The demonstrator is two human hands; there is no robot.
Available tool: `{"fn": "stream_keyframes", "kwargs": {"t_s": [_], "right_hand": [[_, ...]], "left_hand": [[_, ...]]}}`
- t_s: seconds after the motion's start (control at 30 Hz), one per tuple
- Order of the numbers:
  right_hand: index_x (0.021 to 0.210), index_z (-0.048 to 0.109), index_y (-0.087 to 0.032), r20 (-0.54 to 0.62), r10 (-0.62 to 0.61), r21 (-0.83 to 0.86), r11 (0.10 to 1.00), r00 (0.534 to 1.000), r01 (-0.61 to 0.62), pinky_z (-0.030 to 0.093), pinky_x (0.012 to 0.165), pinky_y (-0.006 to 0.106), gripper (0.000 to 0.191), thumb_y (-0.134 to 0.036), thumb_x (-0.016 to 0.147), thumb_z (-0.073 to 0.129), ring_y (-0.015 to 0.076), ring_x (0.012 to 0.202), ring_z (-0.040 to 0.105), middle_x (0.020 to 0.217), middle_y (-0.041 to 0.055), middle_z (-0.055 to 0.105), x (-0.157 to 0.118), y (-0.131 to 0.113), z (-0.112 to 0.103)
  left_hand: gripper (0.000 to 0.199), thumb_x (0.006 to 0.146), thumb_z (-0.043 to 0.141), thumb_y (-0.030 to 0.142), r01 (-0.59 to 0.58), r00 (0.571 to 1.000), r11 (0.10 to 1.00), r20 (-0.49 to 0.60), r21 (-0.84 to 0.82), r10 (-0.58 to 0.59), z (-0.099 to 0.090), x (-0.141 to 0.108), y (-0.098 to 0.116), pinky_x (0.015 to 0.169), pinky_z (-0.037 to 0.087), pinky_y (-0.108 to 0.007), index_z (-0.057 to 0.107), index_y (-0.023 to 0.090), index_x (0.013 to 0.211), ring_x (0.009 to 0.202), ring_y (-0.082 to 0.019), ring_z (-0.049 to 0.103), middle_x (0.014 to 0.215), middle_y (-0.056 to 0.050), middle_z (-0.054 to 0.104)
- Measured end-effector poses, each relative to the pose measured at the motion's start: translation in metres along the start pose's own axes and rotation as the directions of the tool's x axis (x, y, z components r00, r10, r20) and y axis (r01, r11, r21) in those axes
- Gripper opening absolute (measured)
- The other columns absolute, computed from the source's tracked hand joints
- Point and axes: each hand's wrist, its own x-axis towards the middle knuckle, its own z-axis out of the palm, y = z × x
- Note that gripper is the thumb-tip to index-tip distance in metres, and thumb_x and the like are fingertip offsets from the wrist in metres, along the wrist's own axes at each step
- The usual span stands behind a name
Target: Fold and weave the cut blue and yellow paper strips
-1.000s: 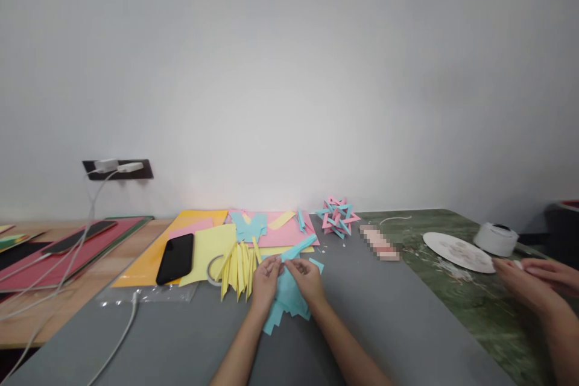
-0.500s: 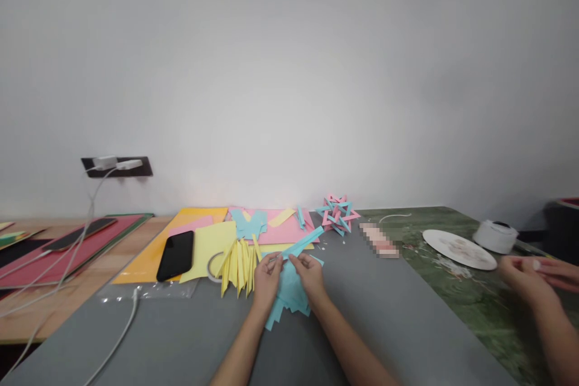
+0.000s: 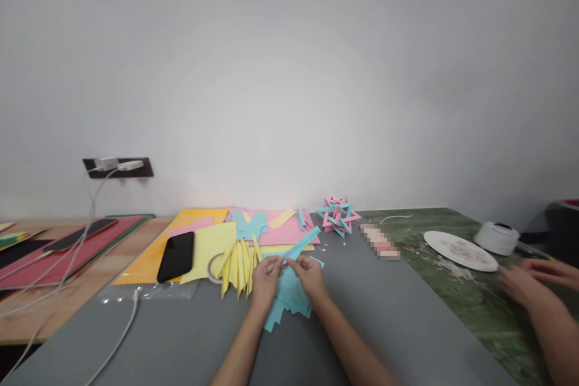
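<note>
A long folded strip of blue paper point(image 3: 304, 242) is pinched between my left hand point(image 3: 266, 277) and my right hand point(image 3: 309, 277); its far end points up and to the right. Both hands are closed, fingertips close together. Beneath them lies a fanned stack of blue paper pieces point(image 3: 292, 298) on the grey table. Just left of my left hand are several folded yellow paper strips point(image 3: 237, 268), with a roll of tape point(image 3: 213, 266) partly behind them. A pink and blue folded-paper star ball point(image 3: 338, 215) stands beyond my right hand.
A black phone point(image 3: 176, 257) lies on a yellow sheet point(image 3: 212, 246) at left, near a white cable point(image 3: 121, 335). Pink paper point(image 3: 283, 234) lies at the back. At right, another person's hands point(image 3: 527, 283) are beside a white plate point(image 3: 461, 251) and a white round container point(image 3: 497, 237).
The strip's far end has shifted slightly left and lower as my fingers move a little along it. The other person's hands have lowered and spread apart.
</note>
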Motion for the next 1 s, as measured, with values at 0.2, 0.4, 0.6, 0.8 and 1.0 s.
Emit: {"fn": "stream_keyframes", "kwargs": {"t_s": [0.2, 0.4, 0.6, 0.8, 1.0], "right_hand": [[0.039, 0.042, -0.017, 0.081, -0.009, -0.078, 0.997, 0.997, 0.015, 0.028, 0.044, 0.019, 0.037, -0.044, 0.062, 0.052, 0.0072, 0.041, 0.033, 0.038, -0.0058, 0.036, 0.000, -0.007, -0.005], [0.046, 0.050, -0.016, -0.004, -0.011, -0.061, 0.998, 1.000, 0.011, 0.028, 0.042, 0.020, 0.031, -0.044, 0.060, 0.054, 0.0079, 0.040, 0.036, 0.039, -0.0054, 0.039, 0.001, -0.006, -0.006], [0.050, 0.055, -0.015, -0.018, -0.024, -0.057, 0.998, 1.000, 0.023, 0.028, 0.041, 0.020, 0.031, -0.045, 0.059, 0.056, 0.0075, 0.038, 0.036, 0.038, -0.0054, 0.040, 0.002, -0.004, -0.008], [0.054, 0.054, -0.015, -0.063, -0.058, -0.119, 0.992, 0.996, 0.050, 0.030, 0.042, 0.021, 0.031, -0.046, 0.059, 0.055, 0.0086, 0.040, 0.037, 0.041, -0.0049, 0.041, 0.000, -0.001, -0.002], [0.075, 0.056, -0.016, -0.231, -0.441, -0.520, 0.809, 0.867, 0.273, 0.033, 0.051, 0.021, 0.024, -0.037, 0.064, 0.053, 0.0087, 0.047, 0.038, 0.054, -0.0041, 0.043, -0.013, -0.016, -0.003]], "left_hand": [[0.026, 0.054, 0.063, 0.035, 0.044, 0.999, 0.998, -0.017, -0.043, -0.045, -0.001, 0.003, 0.002, 0.059, 0.047, -0.029, 0.060, 0.013, 0.067, 0.068, -0.023, 0.062, 0.063, -0.007, 0.067], [0.030, 0.054, 0.064, 0.034, 0.098, 0.995, 0.992, 0.027, -0.082, -0.097, 0.000, 0.002, 0.004, 0.061, 0.046, -0.028, 0.060, 0.012, 0.074, 0.070, -0.022, 0.062, 0.066, -0.009, 0.067], [0.042, 0.046, 0.070, 0.029, 0.118, 0.992, 0.991, 0.053, -0.063, -0.114, 0.000, 0.000, 0.006, 0.052, 0.044, -0.022, 0.061, 0.011, 0.083, 0.058, -0.017, 0.061, 0.062, -0.006, 0.066], [0.036, 0.046, 0.070, 0.027, 0.158, 0.987, 0.981, 0.030, -0.109, -0.156, -0.002, 0.001, 0.005, 0.053, 0.046, -0.023, 0.061, 0.011, 0.077, 0.061, -0.019, 0.061, 0.064, -0.008, 0.067], [0.039, 0.046, 0.070, 0.026, 0.217, 0.976, 0.958, 0.075, -0.190, -0.206, -0.002, 0.003, 0.000, 0.066, 0.046, -0.028, 0.060, 0.012, 0.081, 0.072, -0.021, 0.061, 0.069, -0.008, 0.067]]}}
